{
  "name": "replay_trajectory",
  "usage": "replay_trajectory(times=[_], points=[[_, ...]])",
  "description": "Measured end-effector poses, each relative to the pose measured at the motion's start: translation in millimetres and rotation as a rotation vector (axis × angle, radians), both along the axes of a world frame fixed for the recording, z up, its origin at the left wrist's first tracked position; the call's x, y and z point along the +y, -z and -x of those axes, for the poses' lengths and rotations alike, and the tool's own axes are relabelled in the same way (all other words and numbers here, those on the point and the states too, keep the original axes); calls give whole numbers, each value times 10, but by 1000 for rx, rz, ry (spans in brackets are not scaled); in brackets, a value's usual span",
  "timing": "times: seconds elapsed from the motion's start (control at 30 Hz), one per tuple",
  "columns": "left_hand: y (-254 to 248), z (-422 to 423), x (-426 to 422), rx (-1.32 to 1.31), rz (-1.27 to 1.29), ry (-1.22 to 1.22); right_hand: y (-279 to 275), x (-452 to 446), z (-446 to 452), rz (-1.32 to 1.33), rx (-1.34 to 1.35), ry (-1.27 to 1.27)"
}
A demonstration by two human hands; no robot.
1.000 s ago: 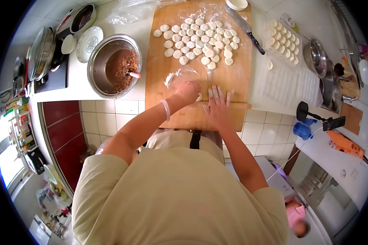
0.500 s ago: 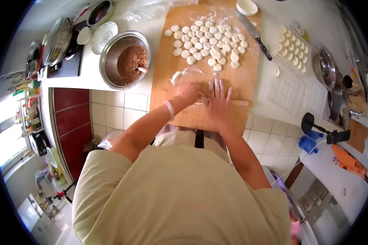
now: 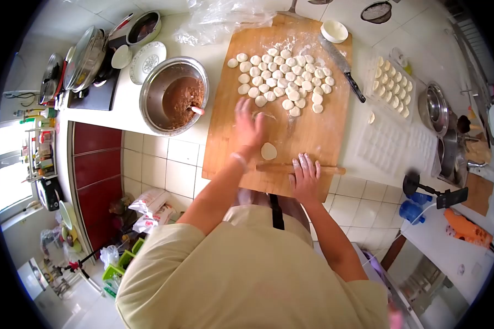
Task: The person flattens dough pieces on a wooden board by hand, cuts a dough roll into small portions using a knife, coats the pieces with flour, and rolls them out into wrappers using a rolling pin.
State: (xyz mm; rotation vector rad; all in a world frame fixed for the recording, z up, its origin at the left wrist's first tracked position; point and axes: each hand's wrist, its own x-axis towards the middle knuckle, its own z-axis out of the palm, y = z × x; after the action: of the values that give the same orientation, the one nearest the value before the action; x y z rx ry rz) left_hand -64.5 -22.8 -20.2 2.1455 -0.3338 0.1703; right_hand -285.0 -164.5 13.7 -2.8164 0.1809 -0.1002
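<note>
My left hand (image 3: 249, 127) is over the flour smear on the wooden board (image 3: 225, 148), fingers apart and holding nothing visible. Below and right of it lies a flat round dough wrapper (image 3: 268, 151). My right hand (image 3: 306, 174) rests on top of a wooden rolling pin (image 3: 274, 168), its fingers stretched out across the wood. The pin lies crosswise near the board's front edge, just under the wrapper. Farther up the board are many small floured dough pieces (image 3: 282, 77), mostly flattened rounds.
A steel pot (image 3: 146, 104) of meat filling with a spoon stands left of the board. A cleaver (image 3: 343, 68) and a white bowl (image 3: 334, 32) lie at the board's upper right. Beyond are a tray of dumplings (image 3: 392, 88) and an unfilled plastic tray (image 3: 383, 137).
My left hand has left the dough at the pin and moved up and left. The round wrapper now shows uncovered. My right hand has shifted slightly right and down along with the pin.
</note>
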Motion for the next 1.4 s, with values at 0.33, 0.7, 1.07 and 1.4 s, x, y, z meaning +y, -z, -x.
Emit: replay_trajectory(times=[0.33,0.7,1.07,1.4], points=[[-263,261,185,323,-177,266,24,-59,-34,-21,-31,-43],[-330,377,9,464,-552,518,-35,65,-538,20,82,-31],[-406,389,104,449,-691,510,-124,164,-352,-21,23,-25],[-451,335,335,557,-631,521,-117,214,-147,4,237,-36]])
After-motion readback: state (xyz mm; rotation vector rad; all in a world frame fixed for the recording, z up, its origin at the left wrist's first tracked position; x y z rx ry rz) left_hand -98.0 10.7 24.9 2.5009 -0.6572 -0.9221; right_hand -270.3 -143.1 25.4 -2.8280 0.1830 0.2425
